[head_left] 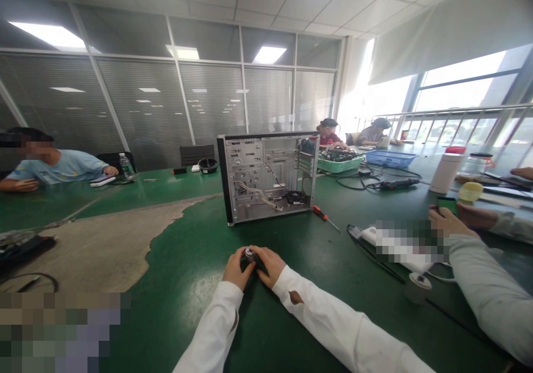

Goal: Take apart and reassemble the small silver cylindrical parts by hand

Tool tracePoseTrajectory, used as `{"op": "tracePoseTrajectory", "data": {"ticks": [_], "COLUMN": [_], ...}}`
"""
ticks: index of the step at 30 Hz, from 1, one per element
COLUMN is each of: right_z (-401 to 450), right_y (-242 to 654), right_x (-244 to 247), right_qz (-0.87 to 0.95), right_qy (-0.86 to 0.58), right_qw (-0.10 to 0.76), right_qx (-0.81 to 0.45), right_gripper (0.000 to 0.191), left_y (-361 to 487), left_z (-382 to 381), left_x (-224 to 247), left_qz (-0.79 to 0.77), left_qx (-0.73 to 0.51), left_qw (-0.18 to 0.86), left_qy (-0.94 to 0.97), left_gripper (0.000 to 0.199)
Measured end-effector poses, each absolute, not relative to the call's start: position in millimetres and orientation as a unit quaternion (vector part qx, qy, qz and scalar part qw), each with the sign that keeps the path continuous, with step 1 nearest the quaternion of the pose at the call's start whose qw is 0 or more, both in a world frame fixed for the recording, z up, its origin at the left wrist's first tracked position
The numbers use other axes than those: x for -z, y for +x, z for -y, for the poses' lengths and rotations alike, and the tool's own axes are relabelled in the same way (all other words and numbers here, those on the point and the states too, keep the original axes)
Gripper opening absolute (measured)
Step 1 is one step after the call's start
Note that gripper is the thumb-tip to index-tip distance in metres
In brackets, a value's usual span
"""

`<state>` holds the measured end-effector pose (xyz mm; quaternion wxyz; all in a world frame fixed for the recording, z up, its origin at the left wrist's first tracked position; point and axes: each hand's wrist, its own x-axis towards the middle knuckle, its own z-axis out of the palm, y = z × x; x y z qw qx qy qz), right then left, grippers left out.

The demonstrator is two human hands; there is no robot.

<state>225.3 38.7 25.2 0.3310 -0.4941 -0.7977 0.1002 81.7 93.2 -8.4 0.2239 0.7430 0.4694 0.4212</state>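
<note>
Both hands meet on the green table around a small round metallic object. My left hand grips its left side with closed fingers. From the right, my right hand has its fingers closed on the same object. Much of the object is hidden by the fingers. Beyond the hands stands an open computer case, upright, with cables and a black fan inside. A screwdriver with an orange-red handle lies by the case's lower right corner.
A power strip and a small round container are at the right, near a person's grey sleeves. Farther back are a green basket, a blue basket and a pinkish bottle. Another person sits at the left.
</note>
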Motion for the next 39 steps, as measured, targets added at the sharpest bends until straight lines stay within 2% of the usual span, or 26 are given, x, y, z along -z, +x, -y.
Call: {"op": "tracePoseTrajectory", "data": {"ticks": [29,39], "right_z": [-41,-40], "right_y": [226,225], "right_x": [-21,-22], "right_qz": [0.789,0.805], "right_qy": [-0.482,-0.479], "right_qw": [0.367,0.336], "right_qx": [-0.1,-0.097], "right_gripper": [0.068,0.067], "left_y": [80,79], "left_z": [-89,-93], "left_x": [0,4], "left_qz": [-0.479,-0.47], "left_qx": [-0.385,-0.389], "left_qw": [0.236,0.234], "left_qy": [0.753,0.757], "left_gripper": [0.036,0.037]}}
